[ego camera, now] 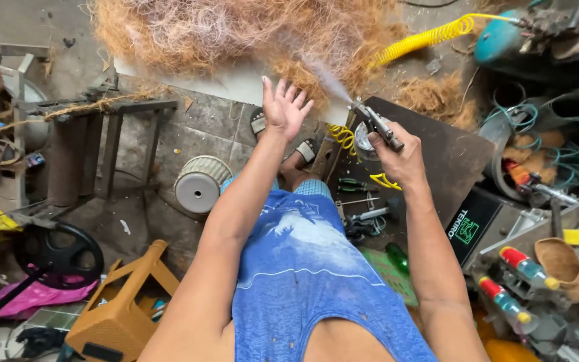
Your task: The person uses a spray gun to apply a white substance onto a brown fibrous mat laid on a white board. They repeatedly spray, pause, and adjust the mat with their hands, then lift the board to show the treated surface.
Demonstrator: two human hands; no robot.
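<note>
Two bare hands reach forward over blue shorts. The right hand [400, 157] has its grip clenched around a metal air blow gun [378, 125] fed by a yellow coiled hose [430, 35] — a fine spray streams from its nozzle toward the left hand [284, 107], which is released, fingers spread, palm raised. Beyond lies a heap of brown coconut fibre [236, 30] on the floor; a tan plastic stool [125, 308] sits lower left.
</note>
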